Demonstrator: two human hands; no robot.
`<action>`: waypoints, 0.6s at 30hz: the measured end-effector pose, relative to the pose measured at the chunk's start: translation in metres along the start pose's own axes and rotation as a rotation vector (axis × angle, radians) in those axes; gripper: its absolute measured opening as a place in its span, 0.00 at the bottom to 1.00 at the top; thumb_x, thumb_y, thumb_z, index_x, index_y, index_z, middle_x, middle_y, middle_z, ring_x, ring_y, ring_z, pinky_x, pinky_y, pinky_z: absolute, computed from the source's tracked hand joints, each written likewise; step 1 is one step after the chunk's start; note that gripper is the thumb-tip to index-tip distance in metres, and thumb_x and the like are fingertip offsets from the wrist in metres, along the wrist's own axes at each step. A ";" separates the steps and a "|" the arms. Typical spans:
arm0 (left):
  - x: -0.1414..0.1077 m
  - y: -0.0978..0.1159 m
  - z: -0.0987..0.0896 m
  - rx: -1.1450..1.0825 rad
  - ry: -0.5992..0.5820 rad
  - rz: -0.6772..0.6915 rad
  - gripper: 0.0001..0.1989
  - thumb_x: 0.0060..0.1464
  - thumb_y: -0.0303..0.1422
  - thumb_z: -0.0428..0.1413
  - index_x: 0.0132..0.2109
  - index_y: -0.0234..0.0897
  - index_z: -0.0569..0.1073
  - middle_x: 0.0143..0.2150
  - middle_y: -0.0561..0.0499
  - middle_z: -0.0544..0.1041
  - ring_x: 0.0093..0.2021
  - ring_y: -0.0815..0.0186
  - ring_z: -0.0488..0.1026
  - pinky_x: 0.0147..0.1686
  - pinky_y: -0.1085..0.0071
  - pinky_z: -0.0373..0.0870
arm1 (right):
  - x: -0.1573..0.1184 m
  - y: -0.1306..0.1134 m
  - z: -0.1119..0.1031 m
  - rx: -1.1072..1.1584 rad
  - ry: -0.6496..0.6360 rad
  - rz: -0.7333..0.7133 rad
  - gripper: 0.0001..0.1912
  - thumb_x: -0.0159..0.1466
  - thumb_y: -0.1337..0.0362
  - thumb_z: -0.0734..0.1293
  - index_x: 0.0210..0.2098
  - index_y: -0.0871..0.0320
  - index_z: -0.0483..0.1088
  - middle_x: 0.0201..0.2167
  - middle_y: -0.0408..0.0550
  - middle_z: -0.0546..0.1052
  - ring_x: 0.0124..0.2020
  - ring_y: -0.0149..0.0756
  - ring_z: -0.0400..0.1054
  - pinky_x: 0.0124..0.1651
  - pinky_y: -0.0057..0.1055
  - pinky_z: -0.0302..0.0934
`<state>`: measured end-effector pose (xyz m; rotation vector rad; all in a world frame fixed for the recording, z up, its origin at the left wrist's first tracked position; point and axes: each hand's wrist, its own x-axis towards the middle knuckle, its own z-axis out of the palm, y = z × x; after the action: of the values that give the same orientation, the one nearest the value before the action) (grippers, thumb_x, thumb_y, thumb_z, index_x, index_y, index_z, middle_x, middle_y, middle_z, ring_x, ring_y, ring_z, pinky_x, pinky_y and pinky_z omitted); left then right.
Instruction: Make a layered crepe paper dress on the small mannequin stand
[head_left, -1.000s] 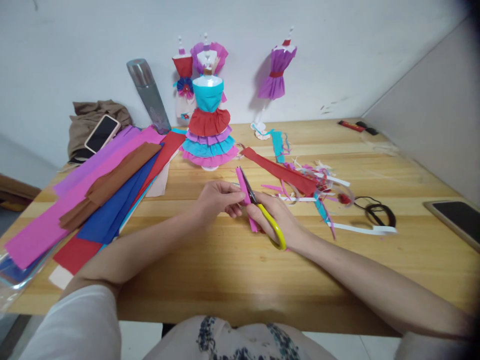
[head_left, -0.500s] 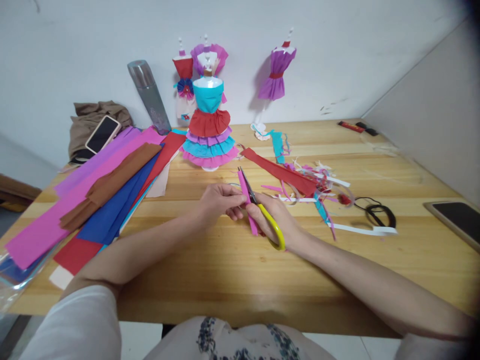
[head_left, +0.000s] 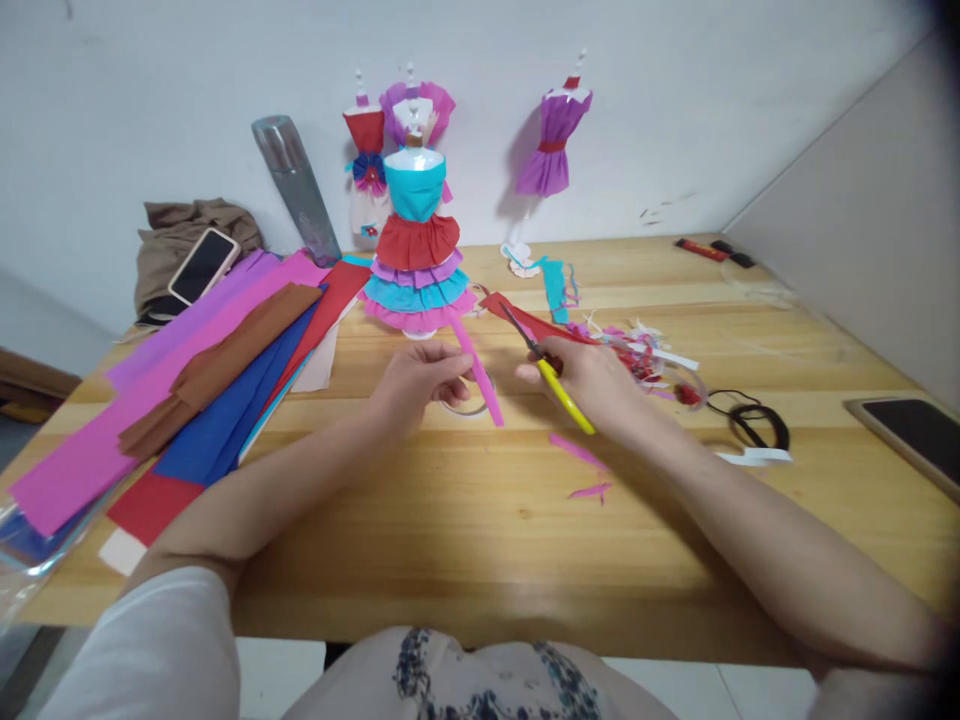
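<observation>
My left hand pinches a narrow pink paper strip between thumb and fingers, over the middle of the table. To its right, my right hand is wrapped round yellow-handled scissors, whose blades point up and left, apart from the strip. A ring, partly hidden, lies under the strip. Small pink scraps rest on the wood below my right hand. Just beyond my left hand stands a small dress form with a turquoise, red and purple tiered paper dress.
Coloured crepe paper sheets cover the left side, near a phone and a bottle. More dress forms stand at the back, one in purple. Paper scraps, a black cord and another phone lie to the right.
My right hand has moved right and up with the scissors, away from the pink strip. My left hand has shifted slightly up and left. Pink scraps now show on the table below.
</observation>
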<state>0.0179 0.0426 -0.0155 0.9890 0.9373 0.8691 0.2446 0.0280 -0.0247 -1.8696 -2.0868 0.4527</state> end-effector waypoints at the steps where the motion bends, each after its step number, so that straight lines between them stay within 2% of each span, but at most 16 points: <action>1: 0.001 0.004 -0.001 -0.010 0.025 0.031 0.08 0.50 0.30 0.67 0.27 0.31 0.78 0.22 0.51 0.76 0.20 0.74 0.71 0.21 0.78 0.66 | 0.004 0.004 -0.003 -0.106 -0.016 0.042 0.24 0.69 0.43 0.68 0.42 0.60 0.77 0.34 0.59 0.81 0.35 0.49 0.76 0.35 0.34 0.56; 3: 0.002 0.011 -0.003 -0.020 0.066 0.082 0.09 0.50 0.30 0.67 0.27 0.32 0.77 0.23 0.51 0.76 0.20 0.74 0.71 0.22 0.77 0.67 | 0.008 0.011 -0.005 -0.244 -0.058 0.068 0.23 0.68 0.46 0.69 0.43 0.61 0.78 0.37 0.66 0.82 0.37 0.52 0.77 0.34 0.36 0.55; 5: 0.002 0.015 -0.003 -0.018 0.089 0.104 0.09 0.50 0.30 0.67 0.27 0.32 0.76 0.23 0.52 0.76 0.21 0.74 0.70 0.23 0.77 0.67 | 0.010 0.016 0.000 -0.306 -0.109 0.059 0.21 0.67 0.49 0.70 0.46 0.62 0.78 0.39 0.68 0.82 0.38 0.53 0.77 0.33 0.36 0.54; 9: 0.002 0.014 -0.002 -0.019 0.102 0.073 0.10 0.51 0.30 0.66 0.26 0.32 0.75 0.21 0.52 0.74 0.20 0.74 0.69 0.22 0.78 0.66 | 0.011 0.022 0.008 -0.320 -0.172 -0.013 0.21 0.65 0.53 0.70 0.52 0.59 0.78 0.40 0.61 0.84 0.34 0.46 0.76 0.29 0.33 0.53; 12: 0.001 0.013 0.001 -0.022 0.100 0.056 0.12 0.51 0.30 0.67 0.26 0.32 0.74 0.21 0.53 0.74 0.19 0.75 0.68 0.21 0.79 0.64 | 0.008 0.022 0.001 -0.289 -0.173 -0.077 0.22 0.63 0.59 0.71 0.56 0.56 0.78 0.37 0.58 0.84 0.30 0.43 0.75 0.29 0.32 0.55; 15: 0.000 0.012 0.003 -0.020 0.094 0.057 0.11 0.51 0.29 0.66 0.25 0.32 0.73 0.21 0.53 0.75 0.18 0.75 0.68 0.20 0.79 0.63 | 0.001 0.015 -0.010 -0.237 -0.084 -0.051 0.19 0.65 0.62 0.71 0.54 0.55 0.81 0.34 0.58 0.83 0.31 0.48 0.75 0.32 0.36 0.58; 17: 0.000 0.010 0.004 -0.011 0.092 0.063 0.10 0.52 0.29 0.66 0.25 0.32 0.74 0.21 0.53 0.74 0.18 0.75 0.68 0.21 0.79 0.64 | -0.005 0.005 -0.012 -0.064 0.025 -0.073 0.16 0.67 0.59 0.68 0.51 0.56 0.81 0.34 0.59 0.82 0.34 0.49 0.77 0.36 0.39 0.62; 18: 0.000 0.008 0.004 -0.002 0.089 0.070 0.10 0.52 0.29 0.65 0.26 0.32 0.75 0.20 0.53 0.74 0.18 0.75 0.69 0.21 0.79 0.65 | -0.008 -0.002 -0.009 0.094 0.064 -0.109 0.17 0.68 0.57 0.68 0.51 0.57 0.80 0.36 0.59 0.82 0.36 0.49 0.77 0.38 0.40 0.65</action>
<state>0.0204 0.0436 -0.0070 0.9927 0.9816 0.9788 0.2476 0.0198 -0.0156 -1.6862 -2.0761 0.4511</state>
